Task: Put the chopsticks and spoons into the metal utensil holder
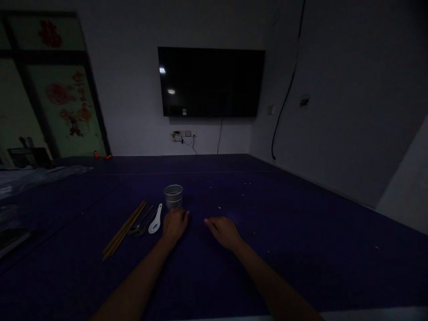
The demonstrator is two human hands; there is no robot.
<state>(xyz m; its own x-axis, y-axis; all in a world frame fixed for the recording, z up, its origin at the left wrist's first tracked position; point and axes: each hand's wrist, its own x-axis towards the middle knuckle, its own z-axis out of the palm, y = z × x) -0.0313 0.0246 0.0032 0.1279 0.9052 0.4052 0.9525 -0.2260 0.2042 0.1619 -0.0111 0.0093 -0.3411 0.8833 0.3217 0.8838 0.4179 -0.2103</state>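
A silvery metal cup [173,196] stands upright on the dark blue tabletop [207,276]. Just in front of it lies my left hand [175,224], back up, with its fingers curled and thumb out to the side. It overlaps the cup's lower edge in view; whether they touch I cannot tell. My right hand [223,229] rests on the table further right, loosely closed, its thumb pointing left. Nothing shows in either hand. Left of the cup are a white ceramic spoon [156,221], dark metal spoons [137,231] and a bundle of wooden chopsticks [124,230].
Clear plastic sheeting [36,176] lies at the far left, with a dark flat object [13,240] nearer me. Small orange items [106,157] sit at the back. White specks dot the table. A wall borders the right side; a television [212,82] hangs behind.
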